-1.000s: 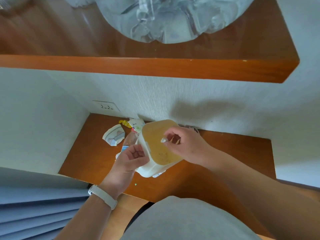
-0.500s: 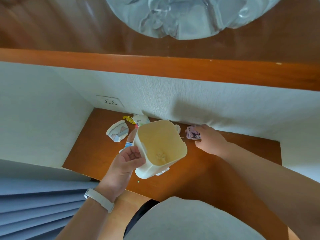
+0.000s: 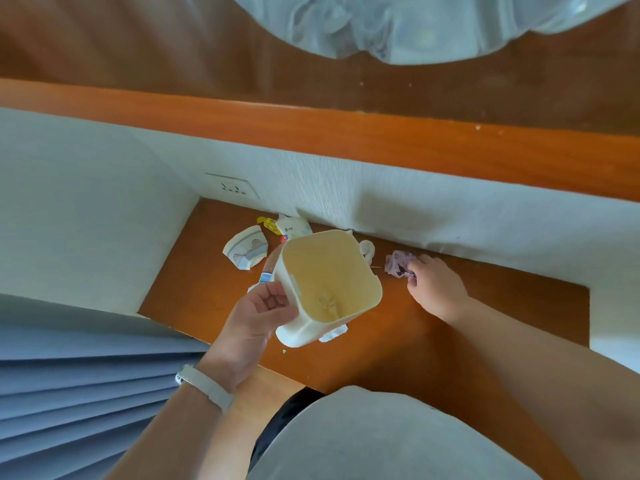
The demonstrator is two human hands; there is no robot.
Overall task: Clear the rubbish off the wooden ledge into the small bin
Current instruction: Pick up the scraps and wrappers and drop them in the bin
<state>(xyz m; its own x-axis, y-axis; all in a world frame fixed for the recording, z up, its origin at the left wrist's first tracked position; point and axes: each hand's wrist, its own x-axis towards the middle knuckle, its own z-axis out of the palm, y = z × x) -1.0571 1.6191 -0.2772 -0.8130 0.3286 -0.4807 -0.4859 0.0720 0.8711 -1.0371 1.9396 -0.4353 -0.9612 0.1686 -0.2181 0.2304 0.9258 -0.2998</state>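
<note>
Over the middle of the ledge I see the bin held tilted, mouth up and toward me, in my left hand, which is clasped round its left wall. One scrap already lies at its bottom. My right hand is on the purple wrapper by the far wall, fingertips on its right edge; I cannot tell whether they have closed on it.

What I'd worry about:
- The wrapper is crumpled and light. A loose pinch could drop it on the way to the bin, or brush it away along the wall.
- The tissue wad sits just behind the bin's far rim, and the bin could knock it.
- The paper cup piece, yellow wrapper and white packet lie at far left, partly behind the bin, as does the small tube. They are easy to miss.
- Tipping the bin further could spill the scrap.
</note>
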